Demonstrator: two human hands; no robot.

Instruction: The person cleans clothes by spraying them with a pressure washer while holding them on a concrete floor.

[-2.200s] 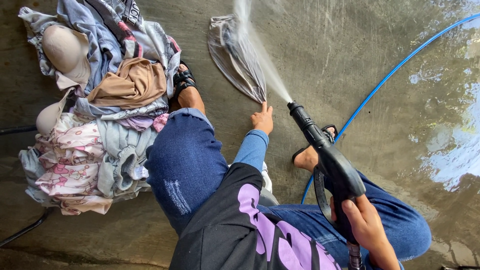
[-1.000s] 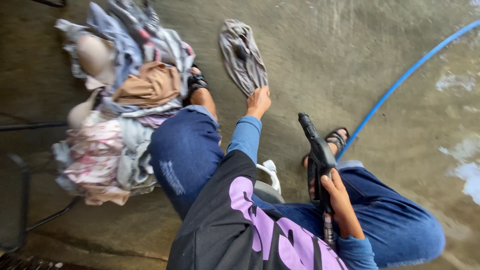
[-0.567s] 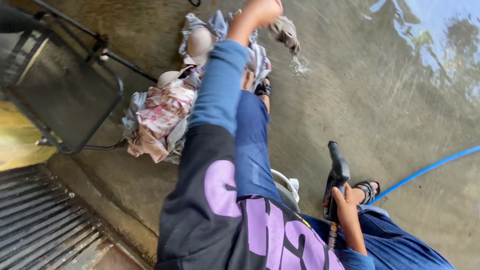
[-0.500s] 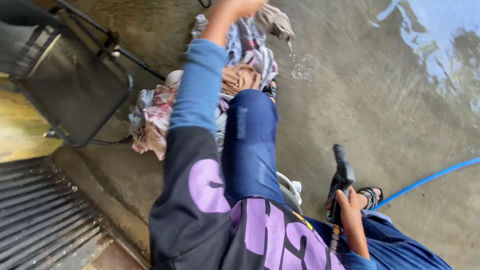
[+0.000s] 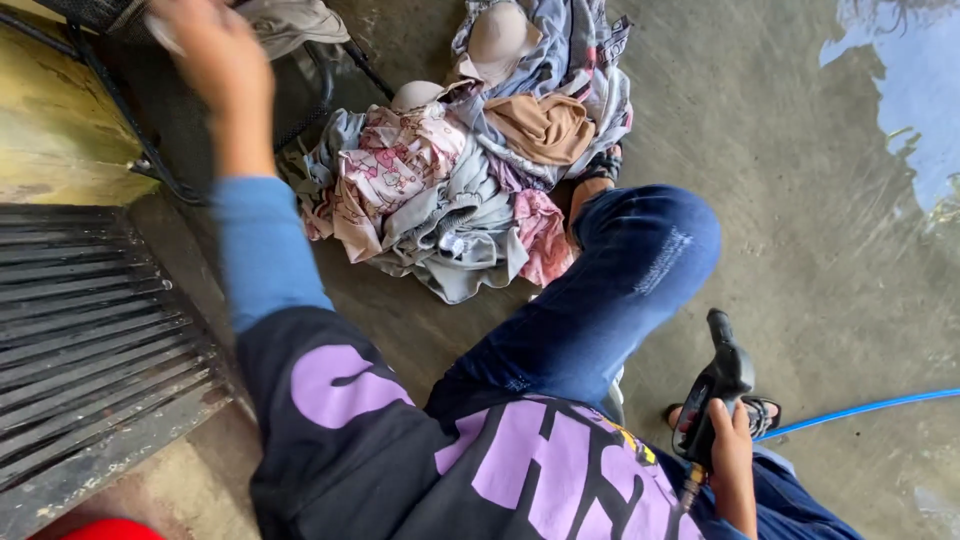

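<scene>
My left hand (image 5: 215, 70) is raised at the top left, blurred by motion, right beside a grey-beige wet garment (image 5: 290, 20) that lies over a black metal frame (image 5: 150, 165). Whether the fingers still grip the garment is unclear. My right hand (image 5: 735, 460) is low at the right, closed around the handle of a black spray gun (image 5: 722, 385) that points up and away; no water comes out. A heap of mixed clothes (image 5: 450, 190) lies on the wet concrete in front of my bent knee.
A blue hose (image 5: 860, 408) runs from the spray gun to the right edge. A dark slatted metal grate (image 5: 90, 320) fills the left side below a yellow wall (image 5: 50, 140). A puddle (image 5: 900, 90) reflects sky at the top right.
The spraying has stopped. My left hand lifted the grey garment off the floor and swung it left to the black frame. My view turned left; the spray gun dropped to my side.
</scene>
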